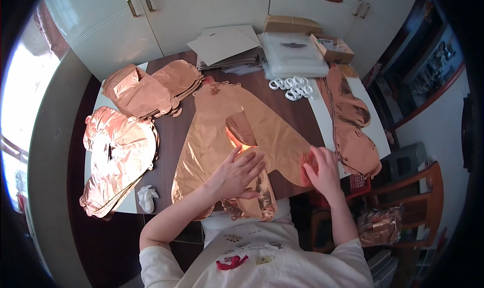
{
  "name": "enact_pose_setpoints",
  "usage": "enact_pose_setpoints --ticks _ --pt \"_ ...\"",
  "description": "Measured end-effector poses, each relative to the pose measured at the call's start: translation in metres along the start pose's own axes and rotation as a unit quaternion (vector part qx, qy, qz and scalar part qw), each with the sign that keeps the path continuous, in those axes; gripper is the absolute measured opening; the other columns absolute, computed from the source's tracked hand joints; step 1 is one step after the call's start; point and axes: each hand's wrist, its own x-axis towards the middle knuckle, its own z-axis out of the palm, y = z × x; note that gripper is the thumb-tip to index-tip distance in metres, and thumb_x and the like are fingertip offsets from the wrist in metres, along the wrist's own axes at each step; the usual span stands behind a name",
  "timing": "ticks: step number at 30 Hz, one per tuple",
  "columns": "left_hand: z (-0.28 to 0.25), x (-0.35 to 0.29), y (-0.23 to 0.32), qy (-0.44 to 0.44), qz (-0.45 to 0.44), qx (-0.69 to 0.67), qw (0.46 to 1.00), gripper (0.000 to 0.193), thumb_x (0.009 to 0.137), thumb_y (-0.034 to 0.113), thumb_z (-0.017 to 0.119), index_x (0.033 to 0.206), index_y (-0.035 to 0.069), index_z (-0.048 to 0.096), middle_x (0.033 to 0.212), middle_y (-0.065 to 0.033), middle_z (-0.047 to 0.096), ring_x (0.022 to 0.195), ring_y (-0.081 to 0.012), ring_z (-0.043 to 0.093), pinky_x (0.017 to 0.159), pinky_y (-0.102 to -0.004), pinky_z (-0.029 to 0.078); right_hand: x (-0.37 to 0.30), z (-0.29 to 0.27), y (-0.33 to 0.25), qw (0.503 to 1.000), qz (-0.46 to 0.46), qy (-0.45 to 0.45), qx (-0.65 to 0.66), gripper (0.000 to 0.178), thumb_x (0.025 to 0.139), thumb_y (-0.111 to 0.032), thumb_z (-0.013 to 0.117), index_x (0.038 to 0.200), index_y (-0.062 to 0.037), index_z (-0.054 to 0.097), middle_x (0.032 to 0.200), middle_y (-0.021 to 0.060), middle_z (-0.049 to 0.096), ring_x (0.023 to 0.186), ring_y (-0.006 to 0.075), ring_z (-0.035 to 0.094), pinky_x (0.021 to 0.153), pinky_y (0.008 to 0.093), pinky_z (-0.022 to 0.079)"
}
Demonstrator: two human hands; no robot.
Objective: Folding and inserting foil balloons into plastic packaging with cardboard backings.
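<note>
A rose-gold foil balloon shaped like the letter A (206, 131) lies flat and uninflated before me, its top pointing away. Its lower middle part is crumpled and hangs over the near table edge. My left hand (237, 174) is over this near part, fingers stretched out and holding nothing. At the balloon's lower right leg is my right hand (325, 174), thumb and fingers apart, with a reddish reflection in the foil beside them. Whether its fingertips touch the foil, I cannot tell.
Foil balloon stacks lie at far left (141, 89), near left (121, 157) and right (353, 126). White rings (295, 86), clear plastic bags (292, 56), card sheets (224, 43) and a small box (333, 48) stand behind. Crumpled tissue (147, 198) lies near left; a wooden chair (428, 202) stands right.
</note>
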Motion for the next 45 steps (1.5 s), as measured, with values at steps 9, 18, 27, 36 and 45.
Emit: enact_pose_setpoints --ticks 9,18,27,36,45 --pt "0.003 0.001 0.001 0.004 0.009 -0.002 1.000 0.084 0.077 0.067 0.050 0.132 0.003 0.047 0.135 -0.0077 0.048 0.127 -0.0218 0.042 0.109 -0.0504 0.025 0.004 0.001 0.009 0.980 0.141 -0.069 0.123 0.057 0.077 -0.014 0.071 0.127 -0.0051 0.045 0.109 0.0182 0.053 0.102 0.0354 0.053 0.090 0.0425 0.044" --pt "-0.033 0.006 -0.002 0.088 -0.048 -0.056 0.993 0.047 0.083 0.033 0.062 0.118 0.002 0.057 0.124 -0.0107 0.057 0.113 -0.0248 0.053 0.098 -0.0410 0.039 0.019 -0.033 -0.028 0.960 0.123 -0.039 0.247 0.041 0.082 -0.005 0.066 0.120 -0.0059 0.052 0.083 0.0122 0.062 0.069 0.0203 0.061 0.063 0.0307 0.050" --pt "-0.039 0.027 -0.030 0.108 -0.328 -0.423 0.838 0.056 0.082 0.029 0.067 0.127 0.003 0.045 0.096 -0.0159 0.064 0.095 -0.0310 0.060 0.084 -0.0415 0.046 0.015 0.003 -0.132 0.965 -0.131 -0.025 0.226 0.031 0.079 -0.008 0.067 0.109 -0.0076 0.059 0.084 0.0087 0.061 0.076 0.0268 0.063 0.066 0.0355 0.053" --pt "-0.010 0.024 -0.057 0.123 -0.281 -0.187 0.933 0.036 0.075 0.015 0.063 0.111 0.011 0.060 0.079 -0.0056 0.064 0.086 -0.0259 0.060 0.078 -0.0415 0.042 0.019 0.022 -0.147 0.963 -0.181 -0.013 0.199 0.034 0.080 -0.016 0.068 0.112 -0.0100 0.059 0.086 0.0054 0.061 0.076 0.0214 0.064 0.067 0.0327 0.054" --pt "-0.005 0.014 -0.056 0.098 -0.272 -0.189 0.938 0.033 0.072 0.009 0.058 0.105 0.012 0.062 0.072 -0.0061 0.062 0.077 -0.0273 0.059 0.078 -0.0414 0.042 0.041 0.025 -0.048 0.964 -0.237 -0.056 0.110 0.030 0.080 -0.005 0.054 0.105 -0.0142 0.068 0.115 -0.0023 0.064 0.108 0.0169 0.056 0.090 0.0337 0.042"
